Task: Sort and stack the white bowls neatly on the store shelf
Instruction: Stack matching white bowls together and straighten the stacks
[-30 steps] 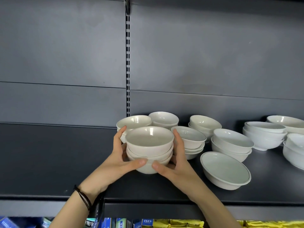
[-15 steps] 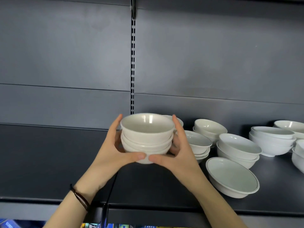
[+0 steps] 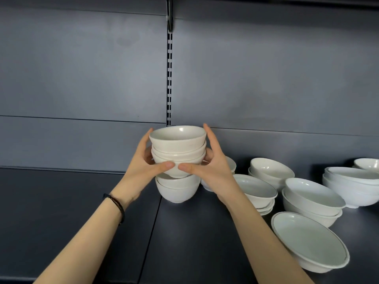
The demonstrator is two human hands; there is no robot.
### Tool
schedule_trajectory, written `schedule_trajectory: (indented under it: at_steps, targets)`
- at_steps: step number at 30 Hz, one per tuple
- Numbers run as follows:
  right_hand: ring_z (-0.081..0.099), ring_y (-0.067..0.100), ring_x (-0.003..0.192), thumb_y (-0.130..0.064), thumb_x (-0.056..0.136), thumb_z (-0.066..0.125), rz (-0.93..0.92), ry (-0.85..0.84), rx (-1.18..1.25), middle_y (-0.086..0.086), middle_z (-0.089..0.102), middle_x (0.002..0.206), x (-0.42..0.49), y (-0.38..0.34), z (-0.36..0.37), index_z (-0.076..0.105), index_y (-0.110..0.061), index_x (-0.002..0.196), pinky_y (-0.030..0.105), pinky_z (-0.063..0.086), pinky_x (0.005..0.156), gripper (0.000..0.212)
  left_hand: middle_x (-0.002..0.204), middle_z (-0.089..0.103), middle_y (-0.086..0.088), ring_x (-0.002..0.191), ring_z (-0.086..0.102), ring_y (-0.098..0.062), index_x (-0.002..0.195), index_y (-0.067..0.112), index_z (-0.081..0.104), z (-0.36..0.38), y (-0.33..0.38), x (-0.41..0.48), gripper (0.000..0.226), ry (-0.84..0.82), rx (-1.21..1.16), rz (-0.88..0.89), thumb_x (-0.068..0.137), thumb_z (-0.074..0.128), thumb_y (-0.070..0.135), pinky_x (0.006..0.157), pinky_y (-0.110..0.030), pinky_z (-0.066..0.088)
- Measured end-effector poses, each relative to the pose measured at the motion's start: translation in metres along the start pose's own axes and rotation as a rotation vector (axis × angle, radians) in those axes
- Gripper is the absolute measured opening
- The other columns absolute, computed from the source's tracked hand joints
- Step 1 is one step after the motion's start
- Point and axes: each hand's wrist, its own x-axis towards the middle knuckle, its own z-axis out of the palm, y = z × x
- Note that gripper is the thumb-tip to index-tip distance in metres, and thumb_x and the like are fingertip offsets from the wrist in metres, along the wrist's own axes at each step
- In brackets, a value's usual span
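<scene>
Bowls in a stack of three [image 3: 178, 149], small and white, sit upright between both our hands. Our left grip [image 3: 146, 170] wraps the stack's left side, with the thumb laid across the front of the lowest bowl and one finger reaching up to the top rim. Our right grip [image 3: 212, 168] mirrors it on the far side, and the two thumb tips nearly meet. Directly beneath the grips a two-bowl stack [image 3: 178, 190] stands on the dark shelf [image 3: 82, 212]. The held stack's base is level with its rim, but we cannot tell whether it is seated or just clear. Just right of our right grip and forearm stands a dark-rimmed bowl stack [image 3: 254, 189], with a taller stack [image 3: 270, 171] behind it. Further right are the wide bowls [image 3: 311, 198], and nearer us lies a single wide bowl [image 3: 309, 242], tilted. Well to the right is another broad stack [image 3: 352, 186]. Below our left grip a black cord band [image 3: 117, 204] circles the wrist. Above the grips a slotted upright [image 3: 169, 78] runs up the grey back panel.
</scene>
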Motion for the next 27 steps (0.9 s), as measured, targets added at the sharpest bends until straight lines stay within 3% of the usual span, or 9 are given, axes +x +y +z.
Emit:
schedule_trajectory:
  at_steps: [4,7,13,19,24,27]
  targets:
    - [0.051,0.01,0.128,-0.017,0.058,0.091,0.035,-0.015,-0.027,-0.01,0.051,0.143,0.004,0.014,0.0,0.033,-0.063,0.13,0.039,0.049,0.103,0.103,0.141,0.051,0.011,0.129,0.05,-0.013,0.136,0.056,0.028,-0.007,-0.011,0.006,0.112,-0.033,0.016,0.0,0.046,0.093,0.043,0.101,-0.038,0.047]
    - [0.052,0.009,0.127,-0.006,0.066,0.087,0.062,-0.031,-0.043,-0.008,0.051,0.142,0.005,0.02,0.001,0.029,-0.054,0.138,0.035,0.048,0.104,0.104,0.14,0.051,0.013,0.129,0.05,-0.011,0.137,0.054,0.026,-0.011,-0.021,0.008,0.107,-0.029,0.019,-0.017,0.052,0.088,0.033,0.104,-0.038,0.045]
    - [0.049,0.004,0.129,-0.012,0.069,0.087,0.101,-0.075,-0.094,-0.013,0.047,0.144,0.002,0.032,0.0,0.021,-0.046,0.147,0.037,0.044,0.108,0.108,0.13,0.062,0.002,0.117,0.06,-0.01,0.136,0.054,0.024,-0.014,-0.034,0.005,0.103,-0.059,0.054,-0.073,0.056,0.085,0.033,0.09,-0.023,0.052]
    - [0.042,0.002,0.134,-0.033,0.06,0.086,0.112,-0.111,-0.105,-0.022,0.039,0.148,-0.002,0.036,0.005,0.012,-0.046,0.15,0.04,0.041,0.111,0.117,0.13,0.059,0.003,0.112,0.061,-0.003,0.145,0.045,0.016,-0.013,-0.043,0.001,0.101,-0.079,0.031,-0.105,0.073,0.078,0.012,0.082,-0.015,0.052]
    - [0.042,0.001,0.134,-0.036,0.06,0.085,0.113,-0.108,-0.092,-0.022,0.037,0.149,-0.005,0.037,0.005,0.012,-0.049,0.149,0.039,0.041,0.111,0.115,0.133,0.056,0.005,0.112,0.06,0.0,0.142,0.048,0.016,-0.014,-0.041,0.001,0.099,-0.088,0.058,-0.101,0.075,0.079,0.013,0.081,-0.014,0.051]
    - [0.044,0.001,0.132,-0.033,0.064,0.086,0.129,-0.088,-0.091,-0.02,0.04,0.148,-0.009,0.037,0.004,0.013,-0.053,0.146,0.037,0.041,0.111,0.111,0.125,0.063,0.003,0.109,0.064,-0.005,0.14,0.05,0.02,-0.016,-0.035,0.0,0.102,-0.077,0.105,-0.081,0.066,0.087,0.028,0.082,-0.018,0.053]
